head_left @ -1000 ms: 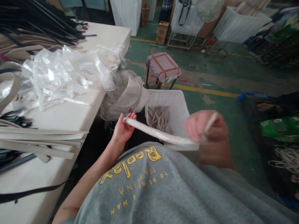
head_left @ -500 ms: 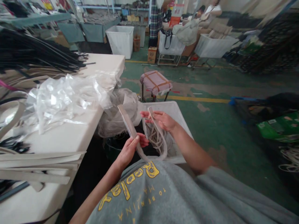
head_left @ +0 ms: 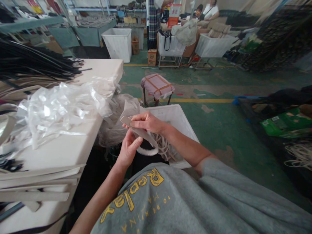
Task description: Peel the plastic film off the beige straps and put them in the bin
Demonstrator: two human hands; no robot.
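A beige flat strap (head_left: 143, 136) is folded into a loop in front of my chest. My left hand (head_left: 128, 149) grips it from below with its fingers curled round it. My right hand (head_left: 145, 122) pinches the strap's two ends together at the top. Just behind the hands stands a white plastic bin (head_left: 179, 118) with more beige straps (head_left: 165, 148) lying in it.
A white table (head_left: 65, 151) on my left carries crumpled clear plastic wrappers (head_left: 60, 107), stacked beige strips (head_left: 36, 183) and black strips (head_left: 34, 65). A padded stool (head_left: 157, 86) stands on the green floor behind the bin. White carts and other people are far back.
The strap went from stretched straight between both hands to folded double. My right hand came left and brought its end onto the other end, above my left hand.
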